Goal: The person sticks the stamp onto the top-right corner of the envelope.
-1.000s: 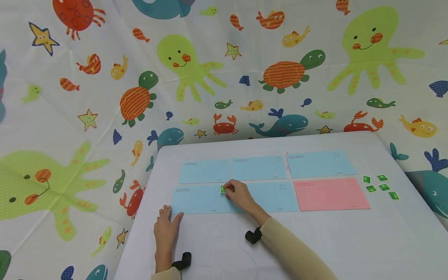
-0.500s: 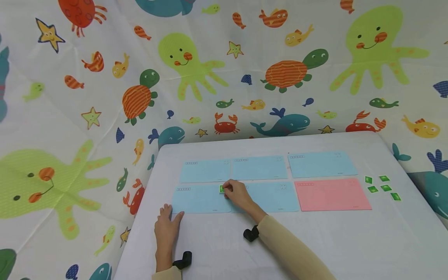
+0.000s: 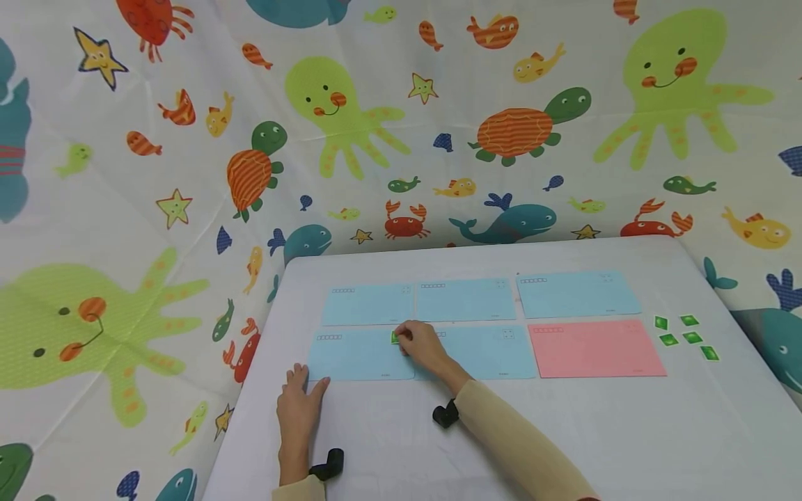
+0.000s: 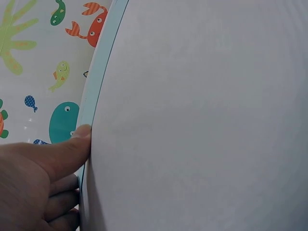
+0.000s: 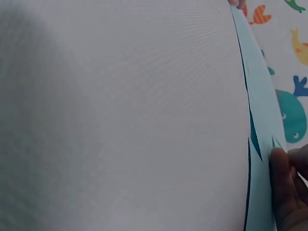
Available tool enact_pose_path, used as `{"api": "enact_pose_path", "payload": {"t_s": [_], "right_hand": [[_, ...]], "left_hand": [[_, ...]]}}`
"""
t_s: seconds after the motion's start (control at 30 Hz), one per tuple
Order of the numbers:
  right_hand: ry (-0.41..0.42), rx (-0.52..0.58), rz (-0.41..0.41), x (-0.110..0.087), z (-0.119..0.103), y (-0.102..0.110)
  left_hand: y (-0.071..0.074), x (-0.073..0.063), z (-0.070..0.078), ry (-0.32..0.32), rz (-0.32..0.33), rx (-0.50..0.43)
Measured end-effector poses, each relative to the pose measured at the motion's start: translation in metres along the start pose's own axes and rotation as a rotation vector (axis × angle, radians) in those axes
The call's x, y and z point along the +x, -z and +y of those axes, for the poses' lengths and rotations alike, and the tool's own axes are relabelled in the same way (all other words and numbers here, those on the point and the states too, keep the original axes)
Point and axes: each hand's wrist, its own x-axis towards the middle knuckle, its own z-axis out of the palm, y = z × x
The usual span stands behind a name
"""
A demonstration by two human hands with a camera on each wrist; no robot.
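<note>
My right hand [image 3: 426, 346] pinches a small green stamp [image 3: 394, 337] at the top right corner of the front left blue envelope [image 3: 357, 358]. Fingertips cover much of the stamp, and the hand overlaps the neighbouring blue envelope [image 3: 482, 355] in the head view. At the lower left corner of the front left envelope rests my left hand [image 3: 299, 409], fingers extended and thumb apart. In the left wrist view its thumb [image 4: 72, 149] lies along the blue envelope's edge [image 4: 98, 72]. The right wrist view catches my right fingers [image 5: 284, 187] against a blue envelope surface [image 5: 257, 86].
Three more blue envelopes [image 3: 368, 306] form the back row on the white table [image 3: 376, 445]. A pink envelope [image 3: 595, 351] lies at the front right. Beyond it are several loose green stamps [image 3: 692, 337]. A sea-animal cloth [image 3: 363, 202] hangs behind and at the left.
My right hand has shifted slightly left with the stamp, further onto the envelope's corner. My left hand has stayed at the envelope's lower left corner. The head view has shifted a little.
</note>
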Motion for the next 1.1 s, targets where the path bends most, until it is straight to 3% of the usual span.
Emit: {"api": "enact_pose_path", "payload": {"t_s": [1.1], "right_hand": [[0.056,-0.259,0.011,0.012,-0.002,-0.011]], "left_hand": [[0.0,0.002,0.004,0.013,-0.011,0.01]]}}
